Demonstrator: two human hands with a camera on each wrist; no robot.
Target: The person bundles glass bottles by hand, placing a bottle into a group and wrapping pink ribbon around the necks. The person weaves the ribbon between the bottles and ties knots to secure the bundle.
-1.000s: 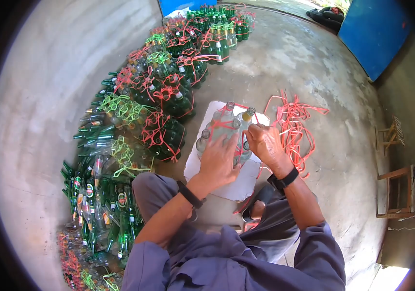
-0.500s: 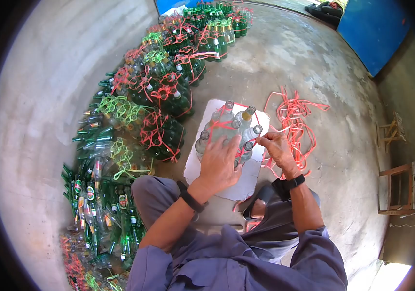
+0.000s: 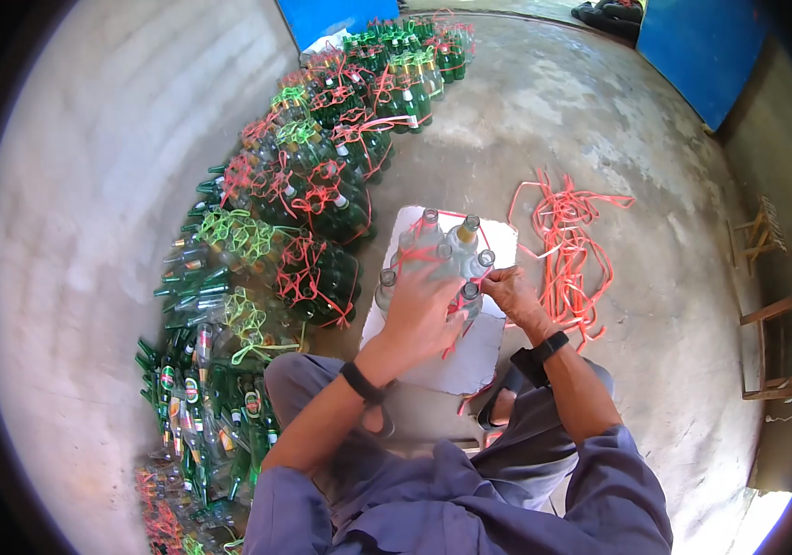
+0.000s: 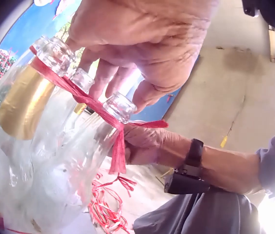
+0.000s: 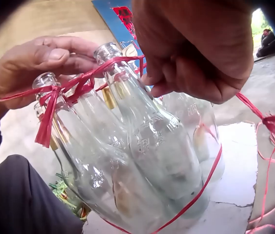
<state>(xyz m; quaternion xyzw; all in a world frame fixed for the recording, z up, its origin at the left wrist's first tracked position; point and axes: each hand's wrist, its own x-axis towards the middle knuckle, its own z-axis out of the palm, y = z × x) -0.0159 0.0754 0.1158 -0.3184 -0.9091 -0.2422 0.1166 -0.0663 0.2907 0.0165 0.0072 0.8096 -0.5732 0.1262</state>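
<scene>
A cluster of clear glass bottles (image 3: pixel 463 239) stands upright on a white board (image 3: pixel 433 372) between the person's knees. Red plastic strap (image 5: pixel 45 124) winds around the necks, knotted at one with a loose tail hanging; another band circles the bodies lower down. Over the near side of the cluster lies the left hand (image 3: pixel 423 314), its fingers reaching across the bottle tops beside the necks. At the cluster's right edge, the right hand (image 3: pixel 516 296) pinches the strap near a bottle neck, its fingertips partly hidden behind the glass in the right wrist view.
Loose red strap (image 3: pixel 567 250) lies heaped on the floor right of the board. Along the left wall are tied bundles of green bottles (image 3: pixel 326 277) and a pile of loose bottles (image 3: pixel 215 416). Wooden frames (image 3: pixel 775 347) stand at the right wall; a blue door (image 3: pixel 701 65) is beyond.
The right hand has moved from above the bottles, out to the right, then back in against the cluster's right edge. The left hand stays over the bottles, shifting slightly.
</scene>
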